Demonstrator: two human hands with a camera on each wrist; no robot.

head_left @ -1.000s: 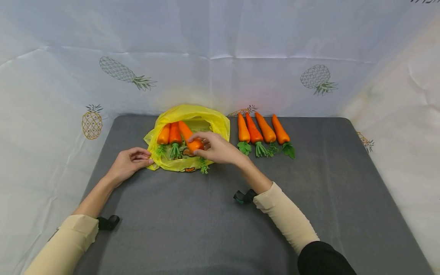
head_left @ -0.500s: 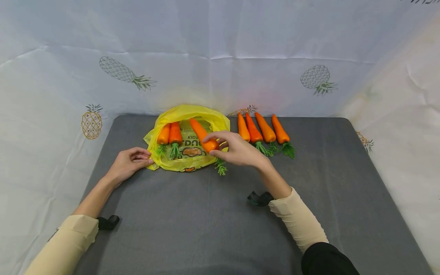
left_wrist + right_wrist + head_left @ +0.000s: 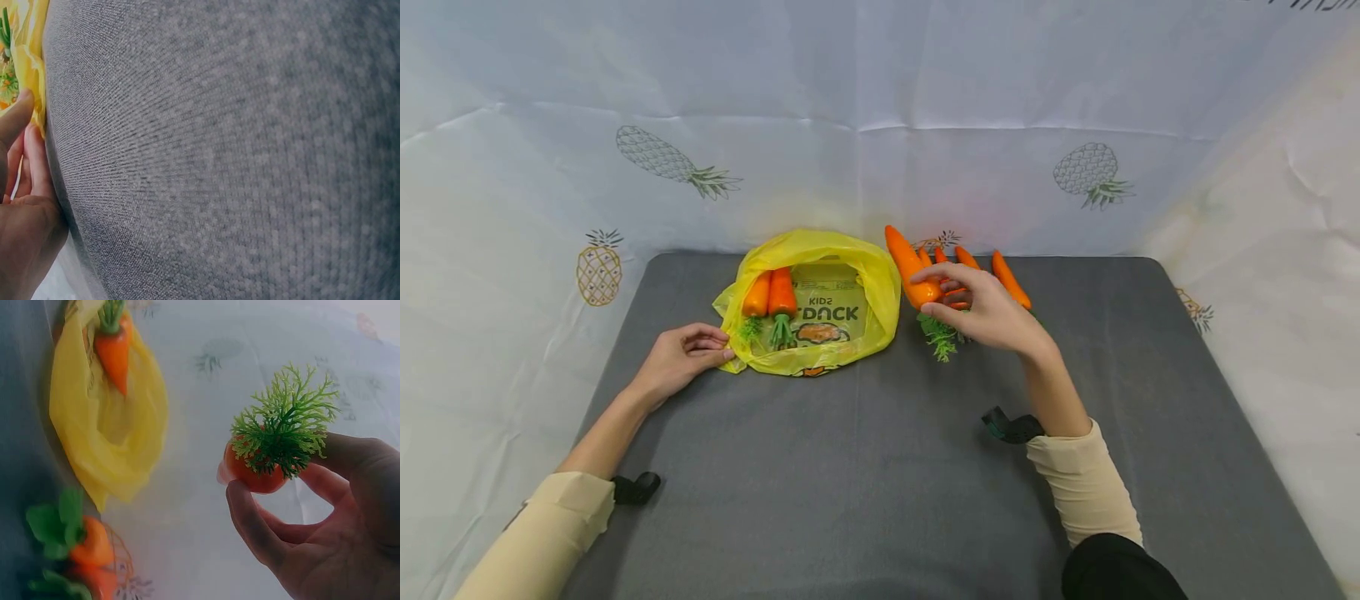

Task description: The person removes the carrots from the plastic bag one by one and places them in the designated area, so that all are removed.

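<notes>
In the head view a yellow plastic bag [image 3: 883,312] lies with its mouth spread wide. Two carrots with green tops rest inside, at its left: an orange one [image 3: 757,293] and a redder one [image 3: 782,292]. My left hand [image 3: 681,362] pinches the bag's near left edge between thumb and fingers; the left wrist view shows the same grip on the yellow film [image 3: 31,75]. Just right of the bag, my right hand [image 3: 988,308] holds a carrot [image 3: 904,258] by its thick end, raised, tip pointing away. Its feathery green top [image 3: 284,425] faces the right wrist camera.
Several more carrots lie in a row right of the bag, partly hidden behind my right hand; the rightmost carrot [image 3: 1011,282] shows best. A grey cloth-covered table [image 3: 850,483] lies beneath everything. Behind it hangs a white sheet [image 3: 865,175] printed with pineapples.
My right hand has lifted the carrot out of the bag and carried it right, to above the row of carrots. The left hand has stayed at the bag's edge.
</notes>
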